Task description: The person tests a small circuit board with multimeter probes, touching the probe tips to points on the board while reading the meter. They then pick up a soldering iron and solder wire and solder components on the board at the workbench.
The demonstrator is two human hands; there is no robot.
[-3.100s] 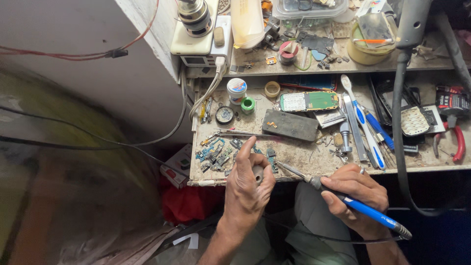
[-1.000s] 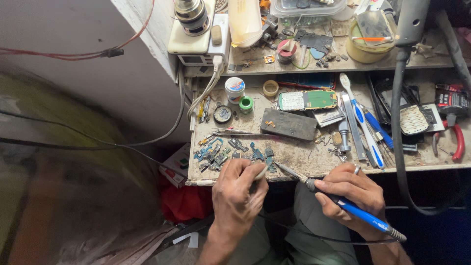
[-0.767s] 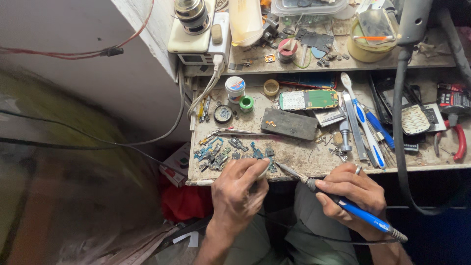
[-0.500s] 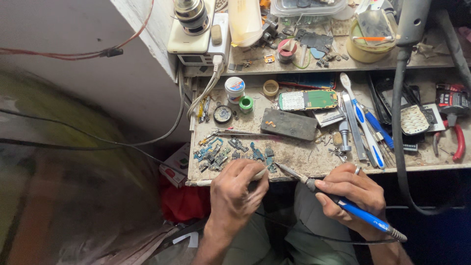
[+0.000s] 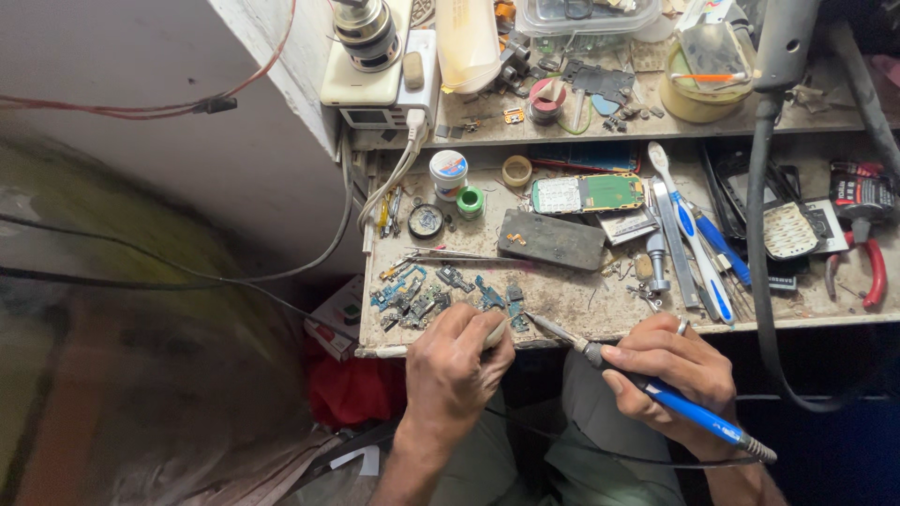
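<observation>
My left hand (image 5: 456, 367) is curled at the front edge of the workbench (image 5: 600, 305), fingers pinched around a small part that I cannot make out. My right hand (image 5: 671, 368) grips a blue-handled soldering iron (image 5: 656, 392), its metal tip pointing up-left toward the left hand's fingertips. A heap of small blue-green circuit pieces (image 5: 422, 298) lies just beyond the left hand. Farther back lie a dark rectangular phone body (image 5: 551, 239) and a green phone circuit board (image 5: 589, 194).
Tweezers (image 5: 441, 256), small pots and a solder spool (image 5: 471, 201) sit at the back left. Screwdrivers, a toothbrush (image 5: 689, 230) and red-handled pliers (image 5: 872, 267) lie to the right. A thick grey hose (image 5: 757, 234) hangs across the right side. The shelf (image 5: 825, 117) above is crowded.
Against three seconds ago, my left hand has dropped from open fingers over the bench into a closed pinch at the edge. Over the last second both hands stay almost still.
</observation>
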